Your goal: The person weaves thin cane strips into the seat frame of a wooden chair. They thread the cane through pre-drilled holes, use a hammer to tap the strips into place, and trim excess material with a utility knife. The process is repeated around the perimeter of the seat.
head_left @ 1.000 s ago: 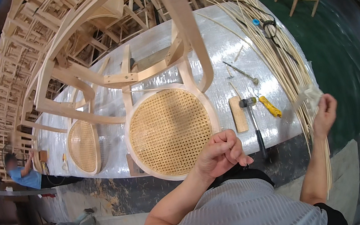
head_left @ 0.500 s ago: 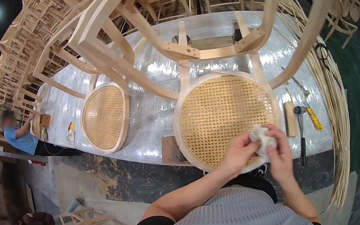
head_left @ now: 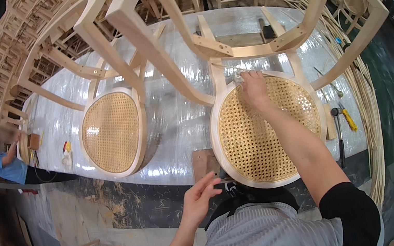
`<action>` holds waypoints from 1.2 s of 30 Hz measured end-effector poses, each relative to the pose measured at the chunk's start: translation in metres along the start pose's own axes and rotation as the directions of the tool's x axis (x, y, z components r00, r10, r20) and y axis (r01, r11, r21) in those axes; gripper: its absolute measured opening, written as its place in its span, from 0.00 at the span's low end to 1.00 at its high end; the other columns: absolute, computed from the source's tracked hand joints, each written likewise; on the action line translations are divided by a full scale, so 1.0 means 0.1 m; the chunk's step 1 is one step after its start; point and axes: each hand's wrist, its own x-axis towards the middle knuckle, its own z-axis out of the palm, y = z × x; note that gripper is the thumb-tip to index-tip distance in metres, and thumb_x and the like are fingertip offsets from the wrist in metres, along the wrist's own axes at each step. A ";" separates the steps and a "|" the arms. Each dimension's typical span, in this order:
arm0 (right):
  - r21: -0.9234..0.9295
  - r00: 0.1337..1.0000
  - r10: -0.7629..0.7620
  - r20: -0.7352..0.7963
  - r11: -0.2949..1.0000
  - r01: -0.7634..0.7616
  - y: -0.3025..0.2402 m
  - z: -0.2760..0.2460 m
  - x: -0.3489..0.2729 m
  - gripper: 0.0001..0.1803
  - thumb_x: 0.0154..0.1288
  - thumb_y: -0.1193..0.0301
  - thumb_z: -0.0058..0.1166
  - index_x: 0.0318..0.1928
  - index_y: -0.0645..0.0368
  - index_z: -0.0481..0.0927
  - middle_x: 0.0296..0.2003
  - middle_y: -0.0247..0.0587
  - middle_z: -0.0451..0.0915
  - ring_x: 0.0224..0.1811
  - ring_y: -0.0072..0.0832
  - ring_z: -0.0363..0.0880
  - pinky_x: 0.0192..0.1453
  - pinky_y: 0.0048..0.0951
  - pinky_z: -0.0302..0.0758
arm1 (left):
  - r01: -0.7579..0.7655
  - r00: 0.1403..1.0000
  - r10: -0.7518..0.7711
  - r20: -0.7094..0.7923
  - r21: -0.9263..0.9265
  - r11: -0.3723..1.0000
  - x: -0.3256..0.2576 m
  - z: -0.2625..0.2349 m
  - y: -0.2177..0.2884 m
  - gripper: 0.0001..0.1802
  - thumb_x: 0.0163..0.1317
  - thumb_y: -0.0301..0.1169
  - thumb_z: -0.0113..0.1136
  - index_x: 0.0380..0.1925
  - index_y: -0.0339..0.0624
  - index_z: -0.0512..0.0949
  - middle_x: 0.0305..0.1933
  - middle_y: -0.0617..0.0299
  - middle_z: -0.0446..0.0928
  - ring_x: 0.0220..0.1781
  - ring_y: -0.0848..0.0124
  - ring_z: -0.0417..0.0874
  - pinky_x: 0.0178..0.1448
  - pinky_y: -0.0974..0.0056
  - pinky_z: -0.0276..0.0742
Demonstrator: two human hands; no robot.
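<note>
In front of me a pale wooden chair lies tipped over on the table, its round woven cane seat point(head_left: 267, 131) turned up. My right hand point(head_left: 254, 87) reaches across to the seat's far rim. Its fingers are closed on a crumpled white cloth point(head_left: 238, 77), mostly hidden by the hand and pressed near the rim. Off the seat's near left side, my left hand point(head_left: 200, 197) hangs in the air with fingers stretched apart and nothing in it. The closest thing to it is a brown wooden block point(head_left: 205, 162) at the table's front edge.
A second chair with a cane seat point(head_left: 112, 132) lies to the left. On the right are a black-handled hammer point(head_left: 340, 137), a yellow-handled tool point(head_left: 349, 120) and a bundle of long cane strips point(head_left: 371, 118). A person in blue point(head_left: 8, 165) works at far left; chairs are stacked behind.
My right hand has carried the cloth from the seat's near edge to its far rim. My left hand has let go of the cloth and moved left, off the seat.
</note>
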 end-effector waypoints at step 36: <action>0.023 0.963 0.265 0.044 0.964 -0.267 1.24 -1.24 -2.46 0.18 0.64 0.76 0.62 0.55 0.58 0.85 0.43 0.48 0.80 0.48 0.50 0.82 0.52 0.47 0.81 | -0.024 1.000 0.029 -0.011 0.338 0.941 0.14 -0.14 0.19 0.22 0.82 0.29 0.54 0.71 0.37 0.76 0.58 0.52 0.86 0.50 0.70 0.89 0.57 0.65 0.83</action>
